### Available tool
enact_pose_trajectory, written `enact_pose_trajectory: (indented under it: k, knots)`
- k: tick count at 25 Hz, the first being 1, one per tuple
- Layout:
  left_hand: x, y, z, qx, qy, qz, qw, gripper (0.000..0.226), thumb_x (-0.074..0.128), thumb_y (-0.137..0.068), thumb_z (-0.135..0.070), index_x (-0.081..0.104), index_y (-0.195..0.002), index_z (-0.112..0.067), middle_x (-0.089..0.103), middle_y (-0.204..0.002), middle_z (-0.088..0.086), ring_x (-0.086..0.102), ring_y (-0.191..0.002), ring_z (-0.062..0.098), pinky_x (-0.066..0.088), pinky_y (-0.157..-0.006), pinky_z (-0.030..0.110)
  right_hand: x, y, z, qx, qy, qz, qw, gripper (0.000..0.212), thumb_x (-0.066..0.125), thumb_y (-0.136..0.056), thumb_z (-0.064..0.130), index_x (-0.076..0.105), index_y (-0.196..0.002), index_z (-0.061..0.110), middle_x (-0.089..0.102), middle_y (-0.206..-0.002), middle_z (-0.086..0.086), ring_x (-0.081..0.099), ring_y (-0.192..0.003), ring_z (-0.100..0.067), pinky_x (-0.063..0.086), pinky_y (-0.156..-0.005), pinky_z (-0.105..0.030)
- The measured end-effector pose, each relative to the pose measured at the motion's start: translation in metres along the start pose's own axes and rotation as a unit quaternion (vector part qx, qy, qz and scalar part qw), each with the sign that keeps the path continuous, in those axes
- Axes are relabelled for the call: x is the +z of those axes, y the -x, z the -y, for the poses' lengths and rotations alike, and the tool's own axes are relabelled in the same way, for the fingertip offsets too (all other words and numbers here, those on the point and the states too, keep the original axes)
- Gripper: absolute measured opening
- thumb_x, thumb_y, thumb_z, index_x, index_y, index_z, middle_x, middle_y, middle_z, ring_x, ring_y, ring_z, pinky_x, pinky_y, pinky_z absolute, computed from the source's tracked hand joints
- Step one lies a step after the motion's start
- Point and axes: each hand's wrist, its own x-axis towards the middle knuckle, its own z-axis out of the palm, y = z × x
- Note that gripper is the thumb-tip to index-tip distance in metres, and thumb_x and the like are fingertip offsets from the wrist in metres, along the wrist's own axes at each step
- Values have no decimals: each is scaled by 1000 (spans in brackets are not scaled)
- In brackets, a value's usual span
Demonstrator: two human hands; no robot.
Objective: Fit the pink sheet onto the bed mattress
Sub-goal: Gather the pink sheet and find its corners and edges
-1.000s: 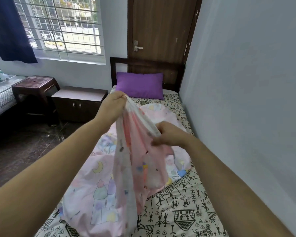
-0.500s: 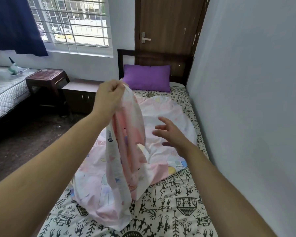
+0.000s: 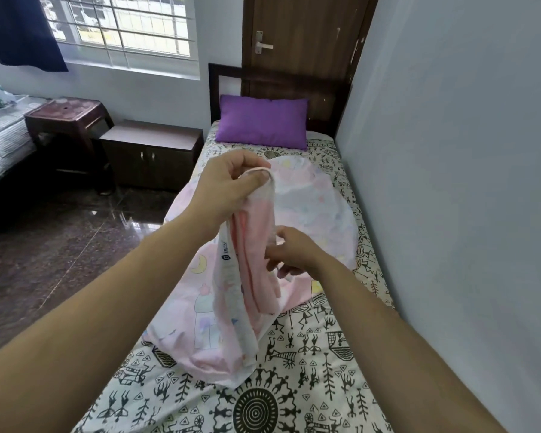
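- Bedroom with pale walls, glossy dark stone floor [image 3: 60, 254] at left, narrow bed mattress [image 3: 310, 370] in a black-and-white figure print at lower centre.
- Right hand [image 3: 289, 253], mid-frame, pinches a fold of the pink cartoon-print cotton sheet [image 3: 256, 276].
- Left hand [image 3: 231, 185], just above, grips the sheet's bunched top edge; the rest lies heaped on the mattress.
- Purple rectangular pillow [image 3: 261, 125] and brown wooden door [image 3: 300, 35] sit at upper centre.

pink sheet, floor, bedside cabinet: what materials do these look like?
Pink sheet: thin woven fabric, matte; it drapes and creases. Floor: polished stone, likely granite; speckled, mirrors the window. Bedside cabinet: dark wood or laminate, flat satin panels; can't tell which.
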Motion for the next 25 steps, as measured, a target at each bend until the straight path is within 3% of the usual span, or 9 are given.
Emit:
enact_pose_trajectory:
  k: [5, 8, 10, 13, 16, 18, 20, 22, 25]
  knots:
    - [-25, 6, -4, 18, 87, -67, 994, 17, 64, -81, -5, 67, -77, -21, 61, -66, -8, 53, -60, 3, 43, -57, 15, 3, -20, -40, 96, 139, -244, 955, 24, 46, -85, 22, 63, -86, 5, 65, -81, -10, 63, -78, -29, 47, -67, -30]
    - [-41, -8, 10, -30, -33, -160, 986, 15, 55, -71, -13, 65, -77, -23, 60, -76, -5, 58, -75, 15, 45, -72, 27, -28, -17, -33, 65, -92, -304, 946, 16, 45, -84, 9, 60, -81, 9, 60, -76, -3, 54, -76, -26, 39, -63, -28]
    - [-48, -10, 18, -113, -184, -160, 963, 38, 53, -62, -24, 62, -99, -28, 62, -100, -6, 59, -98, 22, 46, -92, 39, -42, -8, -12, 5, -260, -328, 908, 16, 50, -86, 8, 65, -92, 9, 57, -76, 7, 51, -73, -14, 39, -63, -26]
    - [-24, -1, 16, -118, -242, 37, 962, 75, 63, -53, -33, 45, -126, -37, 54, -119, -6, 54, -108, 20, 45, -95, 39, -37, 1, 29, -135, -192, -284, 929, 17, 61, -80, 11, 72, -93, 15, 66, -85, 6, 58, -77, -10, 44, -70, -26]
    - [7, 6, 6, -49, -214, 159, 962, 65, 60, -60, -28, 49, -124, -31, 62, -104, -4, 61, -100, 20, 49, -83, 30, -19, 15, 60, -207, -88, -267, 937, 23, 62, -68, 19, 74, -87, 20, 70, -93, 3, 63, -86, -13, 49, -74, -28]
    - [6, 7, 0, -135, -50, 197, 970, 58, 58, -63, -20, 52, -118, -36, 66, -99, -1, 65, -94, 18, 51, -81, 30, -19, 21, 65, -203, -56, -305, 929, 31, 55, -61, 27, 70, -88, 24, 69, -91, 6, 63, -83, -12, 50, -72, -29]
    - [3, 9, 0, -180, 39, 218, 958, 64, 60, -64, -13, 49, -122, -39, 65, -110, 1, 65, -96, 15, 52, -83, 31, -20, 23, 59, -193, -107, -293, 930, 41, 58, -63, 29, 58, -104, 25, 64, -87, 7, 60, -76, -11, 51, -67, -29]
    - [4, 10, 5, -130, -5, 183, 974, 62, 59, -65, -6, 56, -123, -26, 63, -117, 5, 65, -100, 15, 54, -84, 32, -17, 20, 51, -164, -241, -173, 941, 54, 67, -72, 28, 48, -122, 23, 62, -86, 4, 61, -72, -11, 49, -59, -26]
    - [4, 11, 5, -97, -4, 95, 991, 21, 57, -79, 0, 71, -92, -8, 68, -87, 11, 63, -79, 18, 53, -76, 31, -4, 18, 29, -175, -389, 6, 904, 37, 71, -77, 39, 64, -108, 20, 67, -85, 0, 64, -71, -13, 49, -58, -24]
